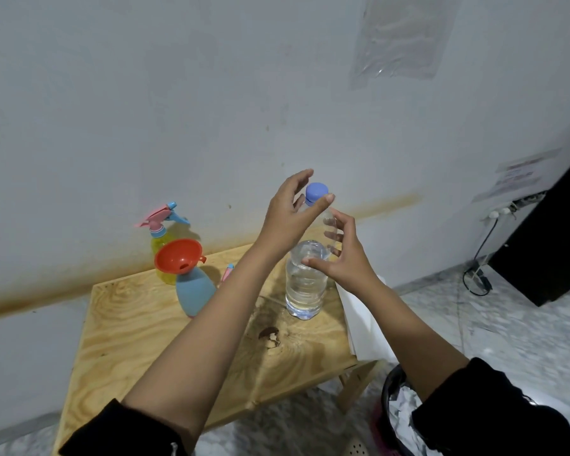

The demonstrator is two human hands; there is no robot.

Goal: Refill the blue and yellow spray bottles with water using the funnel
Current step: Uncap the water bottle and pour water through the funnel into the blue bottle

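1. Funnel (178, 256) is sitting in the blue spray bottle (195, 291), far left.
2. Right hand (343, 258) is gripping the water bottle (305, 291); left hand (288, 215) is perhaps pinching its cap (315, 191).
3. I'm judging both refills pending.

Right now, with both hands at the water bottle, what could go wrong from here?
The funnel sits tilted in the blue spray bottle, so a fast pour may spill or tip it. The water bottle stands near the table edge, and the right hand seems to hold it only loosely; the left hand twisting the cap could topple it. The yellow spray bottle still has its head on.
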